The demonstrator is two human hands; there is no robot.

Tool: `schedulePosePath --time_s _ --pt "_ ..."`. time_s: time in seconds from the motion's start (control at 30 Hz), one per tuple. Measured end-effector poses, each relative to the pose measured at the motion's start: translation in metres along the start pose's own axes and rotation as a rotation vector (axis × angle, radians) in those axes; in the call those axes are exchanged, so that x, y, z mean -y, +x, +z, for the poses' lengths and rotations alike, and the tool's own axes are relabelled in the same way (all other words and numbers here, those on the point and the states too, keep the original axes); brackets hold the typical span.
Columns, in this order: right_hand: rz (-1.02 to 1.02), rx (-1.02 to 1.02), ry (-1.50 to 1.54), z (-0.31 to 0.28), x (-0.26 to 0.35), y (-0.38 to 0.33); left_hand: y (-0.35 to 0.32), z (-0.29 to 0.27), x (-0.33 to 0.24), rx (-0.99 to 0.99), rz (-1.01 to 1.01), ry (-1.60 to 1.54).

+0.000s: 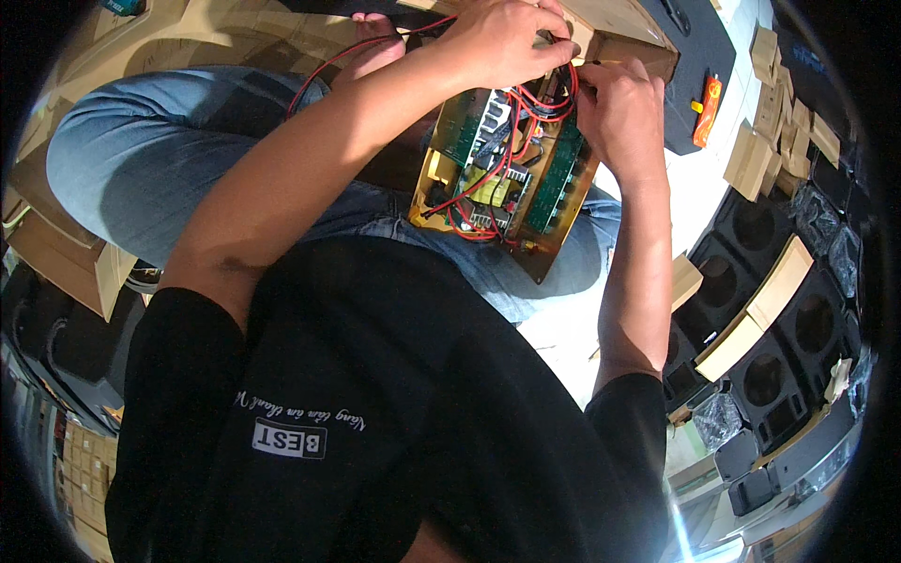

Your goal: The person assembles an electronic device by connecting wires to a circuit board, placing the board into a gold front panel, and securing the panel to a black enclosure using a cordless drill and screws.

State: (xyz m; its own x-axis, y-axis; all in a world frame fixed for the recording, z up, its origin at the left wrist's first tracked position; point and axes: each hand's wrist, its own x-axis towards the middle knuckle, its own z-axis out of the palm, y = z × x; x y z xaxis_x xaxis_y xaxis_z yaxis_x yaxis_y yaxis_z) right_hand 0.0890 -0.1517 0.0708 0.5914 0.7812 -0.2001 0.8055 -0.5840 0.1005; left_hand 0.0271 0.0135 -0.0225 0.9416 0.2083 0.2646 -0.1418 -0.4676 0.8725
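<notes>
"How many hands do you have at the work?"
"Two: your left hand and your right hand."
"And over your lap?"
"One open chassis, two green circuit boards and one yellow transformer; the wires overlap too much to count."
"Around you?"
"One bare foot, far left; one orange tube, far right; at least four black speaker cabinets on your right."

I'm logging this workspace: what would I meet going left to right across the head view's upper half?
Jean-clad left knee, bare foot, wired circuit assembly, right hand, orange object, piled cardboard pieces.
</notes>
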Motion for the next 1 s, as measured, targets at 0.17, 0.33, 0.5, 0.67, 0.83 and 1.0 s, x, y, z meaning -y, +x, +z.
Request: schedulePosePath --time_s 0.17,0.33,0.5,0.67,0.83,1.0 --pt "0.099 -0.011 0.345 0.001 0.001 -0.012 0.001 -0.006 -0.003 0.127 0.019 0.073" --pt "0.139 -0.047 0.335 -0.001 0.01 -0.027 0.022 -0.012 -0.01 0.338 0.1 0.219" --pt "0.217 -0.081 0.346 0.003 0.015 -0.031 0.023 -0.039 -0.025 0.552 0.148 0.143" --pt "0.219 -0.049 0.25 -0.002 0.022 -0.033 0.015 -0.045 -0.022 0.504 0.229 0.118" --pt "0.177 -0.023 0.131 0.001 0.017 -0.035 0.014 -0.038 -0.011 0.379 0.312 -0.079" --pt "0.167 -0.047 0.118 0.002 0.016 -0.032 0.018 -0.023 0.0 0.389 0.226 -0.009"
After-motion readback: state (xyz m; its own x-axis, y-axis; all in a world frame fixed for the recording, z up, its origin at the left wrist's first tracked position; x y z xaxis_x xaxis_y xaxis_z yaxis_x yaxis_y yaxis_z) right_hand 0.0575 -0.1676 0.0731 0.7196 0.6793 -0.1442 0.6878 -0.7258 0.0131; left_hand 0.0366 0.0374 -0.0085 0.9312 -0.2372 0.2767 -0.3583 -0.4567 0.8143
